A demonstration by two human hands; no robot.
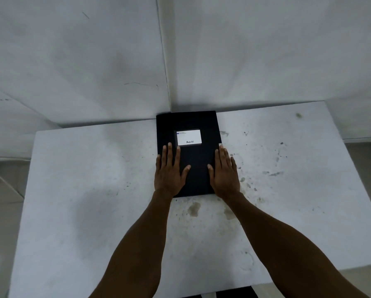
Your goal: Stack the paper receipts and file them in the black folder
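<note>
Neither grip clamps anything: left hand [169,172] and right hand [223,173] lie flat, fingers spread, on the near half of the closed folder [187,123]. Its long axis runs away from the person, between both hands, equally near. A sliver of receipt [220,144] peeks from the folder's right edge, just beyond the right fingertips.

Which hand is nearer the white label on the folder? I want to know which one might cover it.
Left. The left hand lies flat on the black folder, fingertips just below the white label. The right hand rests along the folder's right edge, farther from it.
</note>
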